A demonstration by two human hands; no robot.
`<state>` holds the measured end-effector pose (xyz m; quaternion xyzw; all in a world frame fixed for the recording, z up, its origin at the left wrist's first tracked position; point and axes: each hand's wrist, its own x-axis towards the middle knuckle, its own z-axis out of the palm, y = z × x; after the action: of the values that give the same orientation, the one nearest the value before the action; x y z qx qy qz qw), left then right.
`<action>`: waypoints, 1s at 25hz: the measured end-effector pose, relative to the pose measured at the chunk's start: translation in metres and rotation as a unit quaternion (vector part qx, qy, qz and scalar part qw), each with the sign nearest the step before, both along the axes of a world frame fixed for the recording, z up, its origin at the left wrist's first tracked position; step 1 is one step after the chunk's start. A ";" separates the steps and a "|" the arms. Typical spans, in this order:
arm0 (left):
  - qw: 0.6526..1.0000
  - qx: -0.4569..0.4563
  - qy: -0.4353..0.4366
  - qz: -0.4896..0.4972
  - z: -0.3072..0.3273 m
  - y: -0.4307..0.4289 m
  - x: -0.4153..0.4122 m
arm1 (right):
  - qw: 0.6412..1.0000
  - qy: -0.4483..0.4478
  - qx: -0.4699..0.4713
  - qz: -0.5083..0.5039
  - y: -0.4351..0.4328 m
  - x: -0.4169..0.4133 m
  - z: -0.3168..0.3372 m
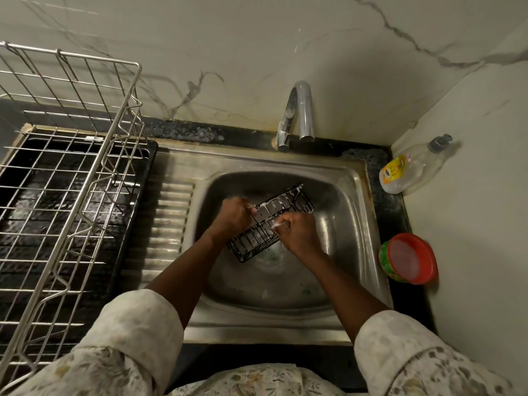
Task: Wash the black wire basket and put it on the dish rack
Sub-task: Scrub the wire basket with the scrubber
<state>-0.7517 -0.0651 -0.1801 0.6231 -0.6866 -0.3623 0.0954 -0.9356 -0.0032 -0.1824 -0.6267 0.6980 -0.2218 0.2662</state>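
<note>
A black wire basket (pixel 258 240), streaked with white suds, is held tilted over the steel sink (pixel 351 218). My left hand (pixel 233 214) grips its upper left edge. My right hand (pixel 297 231) curls over the basket's right side with foam between its fingers; whether a sponge or cloth is in it stays hidden. The silver wire dish rack (pixel 65 178) stands on a black tray to the left of the sink.
A chrome tap (pixel 300 110) rises behind the sink, with no water visible from it. A clear soap bottle (pixel 411 167) lies on the right counter corner. A red and green tub (pixel 408 258) sits near the right wall. The ribbed drainboard (pixel 168 224) separates sink and rack.
</note>
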 end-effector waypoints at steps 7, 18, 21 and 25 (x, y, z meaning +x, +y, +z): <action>1.000 -0.003 0.010 -0.022 -0.003 -0.002 -0.001 | 0.991 -0.080 -0.038 -0.102 -0.027 -0.003 0.001; 0.999 -0.003 0.024 -0.034 -0.009 -0.001 0.002 | 0.997 0.069 0.029 -0.001 -0.002 -0.024 -0.005; 0.999 0.005 0.027 -0.043 -0.012 0.003 -0.001 | 0.998 0.053 0.045 -0.008 0.002 -0.023 -0.002; 0.999 0.002 0.037 -0.039 -0.011 0.007 -0.003 | 0.999 0.029 0.033 -0.025 -0.032 -0.002 0.001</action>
<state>-0.7549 -0.0578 -0.1911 0.5820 -0.7058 -0.3898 0.1058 -0.9379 -0.0354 -0.1814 -0.6058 0.7280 -0.1872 0.2608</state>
